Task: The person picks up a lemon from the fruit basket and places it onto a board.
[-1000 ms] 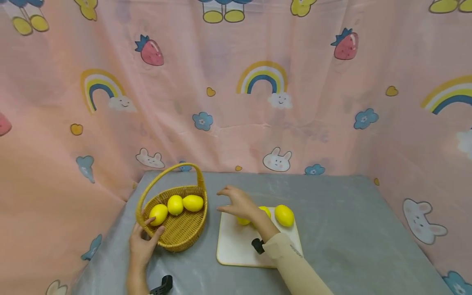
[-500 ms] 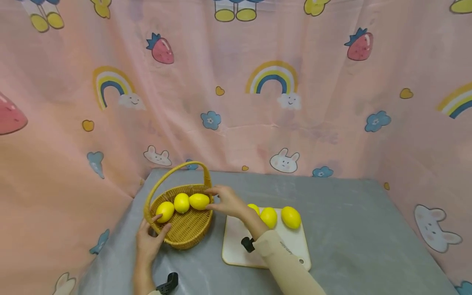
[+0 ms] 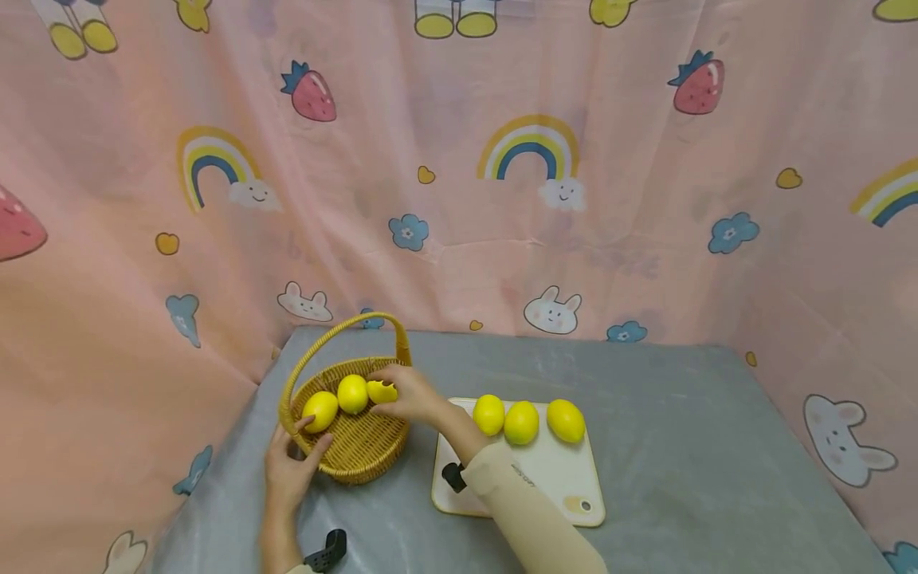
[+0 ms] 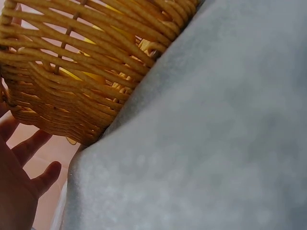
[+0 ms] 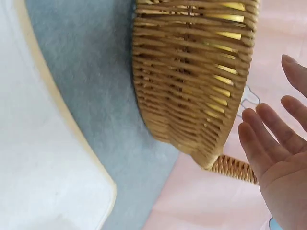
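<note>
In the head view a yellow wicker basket (image 3: 362,458) with a tall hoop handle (image 3: 315,353) stands on the left. Three lemons lie in a row inside it: a left lemon (image 3: 320,411), a middle lemon (image 3: 353,394) and a right lemon (image 3: 382,391). My left hand (image 3: 288,470) holds the basket's near-left rim, index finger and thumb reaching over it. My right hand (image 3: 412,396) is over the basket's right side, fingers and thumb spread around the right lemon and partly hiding it. The right wrist view shows that hand's fingers (image 5: 268,139) relaxed, above the wicker wall.
Right of the basket lies a white cutting board (image 3: 531,486) with a tan edge, bearing three lemons (image 3: 522,422). My right forearm (image 3: 523,498) crosses over it. A grey cloth (image 3: 681,462) covers the table; a pink patterned curtain (image 3: 459,279) hangs behind and at both sides.
My right hand has moved left from above the cutting board to the right lemon in the basket, uncovering the board's lemons. The left hand stays at the basket rim; the head view has shifted slightly.
</note>
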Available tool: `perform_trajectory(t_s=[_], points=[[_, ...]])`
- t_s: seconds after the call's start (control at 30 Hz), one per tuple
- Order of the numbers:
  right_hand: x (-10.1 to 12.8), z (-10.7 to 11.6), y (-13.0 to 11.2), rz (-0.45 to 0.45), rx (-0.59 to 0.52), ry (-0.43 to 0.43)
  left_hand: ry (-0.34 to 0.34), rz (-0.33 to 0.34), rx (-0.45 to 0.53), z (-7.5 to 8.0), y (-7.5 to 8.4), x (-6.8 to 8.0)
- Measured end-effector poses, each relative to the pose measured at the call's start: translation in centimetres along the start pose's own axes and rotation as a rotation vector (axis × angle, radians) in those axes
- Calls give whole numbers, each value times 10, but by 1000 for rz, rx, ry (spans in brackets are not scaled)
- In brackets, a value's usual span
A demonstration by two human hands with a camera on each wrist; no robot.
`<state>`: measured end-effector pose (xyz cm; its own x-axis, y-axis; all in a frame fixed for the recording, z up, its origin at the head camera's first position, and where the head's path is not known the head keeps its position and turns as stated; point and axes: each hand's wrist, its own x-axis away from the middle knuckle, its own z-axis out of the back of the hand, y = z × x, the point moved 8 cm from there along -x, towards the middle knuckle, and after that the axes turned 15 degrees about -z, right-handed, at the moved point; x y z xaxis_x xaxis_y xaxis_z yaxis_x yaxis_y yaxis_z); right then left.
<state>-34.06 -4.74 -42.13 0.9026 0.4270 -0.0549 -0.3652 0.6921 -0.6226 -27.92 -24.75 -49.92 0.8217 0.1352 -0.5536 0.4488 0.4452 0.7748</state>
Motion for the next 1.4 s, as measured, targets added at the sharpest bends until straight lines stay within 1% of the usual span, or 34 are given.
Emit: perform_trajectory(t_s=[0.13, 0.33, 0.37, 0.5, 0.6, 0.77, 0.87, 1.1, 1.2, 1.3, 1.33, 1.37, 1.4], points=[[-3, -9, -8, 5, -7, -13, -1, 6, -21, 0, -1, -1], [-8, -30, -21, -40, -68, -110, 12, -7, -34, 3, -2, -3], [-9, -35, -24, -41, -74, -127, 19, -11, -32, 3, -1, -3], [-10, -51, -36, -22, -40, -178, 47, -43, -26, 6, 1, -3], [-9, -61, -44, -10, -30, -206, 54, -76, -6, 7, 3, -3], [-11, -70, -55, -14, -139, -235, 64, -116, 20, 6, 6, -3], [-13, -75, -58, -42, -160, -238, 78, -130, 10, 6, 7, -3], [-18, -87, -60, -87, -117, -252, 81, -120, 25, 6, 6, -2], [-19, -89, -58, -134, -81, -243, 87, -137, 35, 6, 8, -3], [-20, -89, -54, -159, -45, -225, 93, -153, 40, 6, 23, -3], [-21, -89, -53, -159, -33, -219, 95, -164, 52, 5, 24, -3], [-21, -89, -52, -153, -19, -214, 94, -154, 53, 5, 24, -3], [-21, -89, -51, -141, -1, -209, 89, -147, 54, 5, 28, -3]])
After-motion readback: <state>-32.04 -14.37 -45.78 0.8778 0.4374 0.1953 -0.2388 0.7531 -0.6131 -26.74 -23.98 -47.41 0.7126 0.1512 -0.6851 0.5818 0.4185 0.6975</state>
